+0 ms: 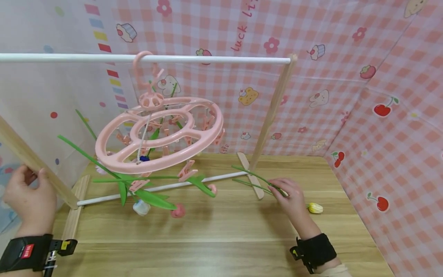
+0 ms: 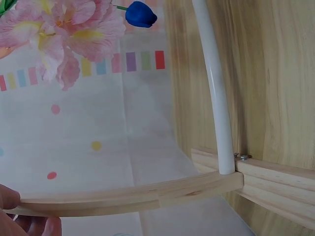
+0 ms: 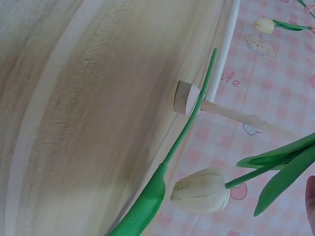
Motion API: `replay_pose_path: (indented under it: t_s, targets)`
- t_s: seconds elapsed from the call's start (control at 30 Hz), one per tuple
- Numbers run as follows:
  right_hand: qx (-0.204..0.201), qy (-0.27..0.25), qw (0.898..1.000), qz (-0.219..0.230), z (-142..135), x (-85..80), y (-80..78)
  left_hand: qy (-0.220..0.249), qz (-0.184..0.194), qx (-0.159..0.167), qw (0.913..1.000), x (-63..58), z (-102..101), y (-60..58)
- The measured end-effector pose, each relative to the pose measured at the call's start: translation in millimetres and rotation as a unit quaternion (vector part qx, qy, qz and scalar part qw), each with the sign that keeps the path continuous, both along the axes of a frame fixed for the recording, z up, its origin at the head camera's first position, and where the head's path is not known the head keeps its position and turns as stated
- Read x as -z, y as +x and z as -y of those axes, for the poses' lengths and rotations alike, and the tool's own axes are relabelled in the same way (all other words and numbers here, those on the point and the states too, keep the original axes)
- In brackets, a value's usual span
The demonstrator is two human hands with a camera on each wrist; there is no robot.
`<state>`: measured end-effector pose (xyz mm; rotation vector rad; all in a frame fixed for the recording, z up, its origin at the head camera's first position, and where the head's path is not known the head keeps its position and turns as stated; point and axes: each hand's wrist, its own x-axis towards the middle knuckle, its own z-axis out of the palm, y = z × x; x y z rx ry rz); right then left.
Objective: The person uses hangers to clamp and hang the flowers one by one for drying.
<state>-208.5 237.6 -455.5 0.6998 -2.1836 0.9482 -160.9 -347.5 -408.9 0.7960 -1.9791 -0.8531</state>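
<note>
My right hand [image 1: 288,194] pinches a green stem [image 1: 254,173] of an artificial tulip, and a second stem [image 1: 249,184] runs just below it. A pale yellow tulip head [image 1: 315,208] shows beyond the wrist. In the right wrist view a white tulip head [image 3: 199,191] with leaves extends toward the fingers, and a leafy green stem [image 3: 189,120] crosses beside it. My left hand [image 1: 31,196] grips the wooden left post [image 2: 142,196] of a rack. From the rack's bar hangs a round pink clip hanger [image 1: 159,165], with several artificial flowers clipped under it.
The white top bar [image 1: 214,59] spans to the right wooden post [image 1: 271,115]. A lower white bar [image 1: 221,177] joins the feet near the wooden tabletop [image 1: 221,246]. Blue [image 2: 141,14] and pink flowers [image 2: 64,29] hang near the left post. Patterned cloth [image 1: 304,46] surrounds the table.
</note>
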Motion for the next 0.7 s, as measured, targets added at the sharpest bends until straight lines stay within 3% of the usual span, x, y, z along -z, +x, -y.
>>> replay_pose_path:
  t_s: [0.1,0.27,0.4,0.47,0.53,0.7]
  targets:
    - [-0.002,-0.005,1.000,0.008,1.2,-1.2,1.7,0.017,-0.014,0.012,0.9997,-0.7,-0.3,0.8]
    - [-0.004,-0.013,1.000,0.010,5.2,-4.8,4.6,-0.006,-0.115,0.036,0.9926,-7.6,-8.1,9.0]
    - [-0.011,-0.020,1.000,0.006,10.6,-7.9,7.4,-0.010,-0.198,0.052,0.9787,-26.0,-30.4,17.8]
    - [-0.020,-0.026,0.999,0.001,14.2,-9.7,9.0,0.008,-0.250,0.075,0.9652,-38.0,-44.4,21.3]
    - [-0.031,-0.035,0.999,-0.007,18.2,-11.5,10.1,0.018,-0.315,0.116,0.9419,-49.4,-58.4,24.2]
    - [-0.057,-0.055,0.996,-0.034,32.4,-22.2,15.5,0.064,-0.444,0.224,0.8650,-77.2,-102.3,36.5]
